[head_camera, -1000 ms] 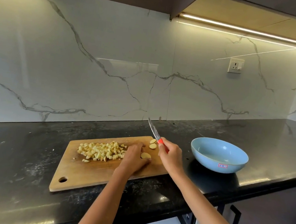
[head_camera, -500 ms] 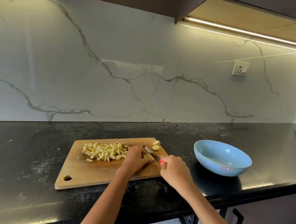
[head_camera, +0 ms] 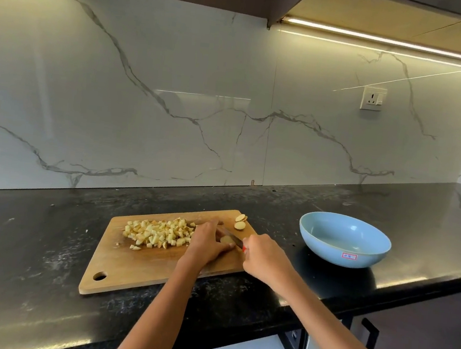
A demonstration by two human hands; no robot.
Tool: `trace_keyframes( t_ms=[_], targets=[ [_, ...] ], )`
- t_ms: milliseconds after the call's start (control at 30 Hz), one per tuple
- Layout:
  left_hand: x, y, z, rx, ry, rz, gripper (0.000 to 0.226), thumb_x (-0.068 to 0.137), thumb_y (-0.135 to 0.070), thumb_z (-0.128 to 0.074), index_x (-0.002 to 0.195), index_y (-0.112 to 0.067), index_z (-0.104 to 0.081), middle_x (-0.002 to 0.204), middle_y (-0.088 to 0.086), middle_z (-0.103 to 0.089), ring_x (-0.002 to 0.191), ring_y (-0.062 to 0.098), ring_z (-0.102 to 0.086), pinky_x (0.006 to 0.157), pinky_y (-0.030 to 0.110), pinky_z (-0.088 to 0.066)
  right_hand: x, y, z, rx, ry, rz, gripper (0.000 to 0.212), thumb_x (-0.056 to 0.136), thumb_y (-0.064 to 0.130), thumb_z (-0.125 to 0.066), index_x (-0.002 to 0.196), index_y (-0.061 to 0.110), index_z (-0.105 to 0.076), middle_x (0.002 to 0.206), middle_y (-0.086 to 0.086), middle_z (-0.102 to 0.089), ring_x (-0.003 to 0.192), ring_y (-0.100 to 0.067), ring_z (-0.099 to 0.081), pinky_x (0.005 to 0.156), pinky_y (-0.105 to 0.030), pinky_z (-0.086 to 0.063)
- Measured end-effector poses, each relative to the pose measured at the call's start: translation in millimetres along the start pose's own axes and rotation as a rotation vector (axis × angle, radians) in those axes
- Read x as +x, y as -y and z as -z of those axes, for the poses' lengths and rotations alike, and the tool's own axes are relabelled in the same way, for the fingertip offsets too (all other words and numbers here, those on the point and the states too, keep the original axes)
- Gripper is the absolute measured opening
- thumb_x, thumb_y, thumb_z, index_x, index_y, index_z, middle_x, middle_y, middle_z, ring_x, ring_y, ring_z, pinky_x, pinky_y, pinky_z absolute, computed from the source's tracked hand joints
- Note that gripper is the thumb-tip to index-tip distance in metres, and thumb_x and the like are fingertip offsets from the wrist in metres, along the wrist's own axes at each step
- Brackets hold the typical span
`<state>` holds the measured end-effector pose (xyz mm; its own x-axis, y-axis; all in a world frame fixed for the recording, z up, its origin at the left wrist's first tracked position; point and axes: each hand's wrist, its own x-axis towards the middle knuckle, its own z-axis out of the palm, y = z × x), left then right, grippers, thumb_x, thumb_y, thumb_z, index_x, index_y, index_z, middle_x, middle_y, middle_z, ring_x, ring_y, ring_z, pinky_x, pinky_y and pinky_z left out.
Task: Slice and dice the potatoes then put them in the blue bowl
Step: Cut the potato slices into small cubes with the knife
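Two hands work at frame centre: the left hand point(head_camera: 207, 241) presses down on a pale potato slice point(head_camera: 226, 240), fingers curled over it, while the right hand point(head_camera: 264, 259) grips a red-handled steel knife point(head_camera: 234, 239) whose blade lies against that slice. Left of them a heap of yellow diced potato point(head_camera: 157, 232) sits on the rectangular wooden cutting board point(head_camera: 134, 269); two more round slices point(head_camera: 240, 222) lie at its far right corner. Right of the board, the round pale-blue bowl point(head_camera: 344, 240) stands on the black stone desk point(head_camera: 32, 238).

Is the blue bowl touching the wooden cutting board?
Apart. The head view shows a strip of black counter between the blue bowl and the cutting board.
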<state>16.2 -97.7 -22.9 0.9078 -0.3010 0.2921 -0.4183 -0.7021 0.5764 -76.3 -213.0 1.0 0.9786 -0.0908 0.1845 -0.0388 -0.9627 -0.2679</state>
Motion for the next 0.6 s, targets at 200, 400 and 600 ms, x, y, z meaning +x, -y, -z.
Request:
trace_keyframes(
  t_ms=[200,400,600],
  targets=[
    [0,-4,3,0.083,0.063,-0.074,0.052,0.086,-0.023,-0.063,0.134,-0.019,-0.042,0.117,0.007,-0.057,0.106,0.019,-0.051,0.092,0.029,-0.040,-6,4,8,-0.017,0.072,0.003,0.026,0.092,0.012,-0.048,0.068,0.015,-0.040,0.069,0.002,-0.042,0.075,-0.017,-0.051,0.065,-0.029,-0.039],
    [6,-3,1,0.245,0.186,-0.142,0.027,0.093,-0.026,-0.051,0.120,-0.026,-0.054,0.135,0.007,-0.045,0.130,0.025,-0.034,0.110,0.042,-0.022,-19,1,18,-0.067,0.116,0.049,0.006,0.092,0.011,-0.050,0.096,0.009,-0.055,0.076,0.000,-0.046,0.076,-0.017,-0.051,0.067,-0.028,-0.039],
    [6,0,3,0.204,0.207,-0.114,0.021,0.093,-0.030,-0.052,0.113,-0.031,-0.056,0.135,0.007,-0.042,0.131,0.028,-0.031,0.109,0.045,-0.026,-31,3,35,-0.128,0.178,0.063,0.027,0.091,0.007,-0.050,0.067,0.012,-0.038,0.064,0.002,-0.037,0.056,-0.010,-0.039,0.053,-0.021,-0.031]
  ],
)
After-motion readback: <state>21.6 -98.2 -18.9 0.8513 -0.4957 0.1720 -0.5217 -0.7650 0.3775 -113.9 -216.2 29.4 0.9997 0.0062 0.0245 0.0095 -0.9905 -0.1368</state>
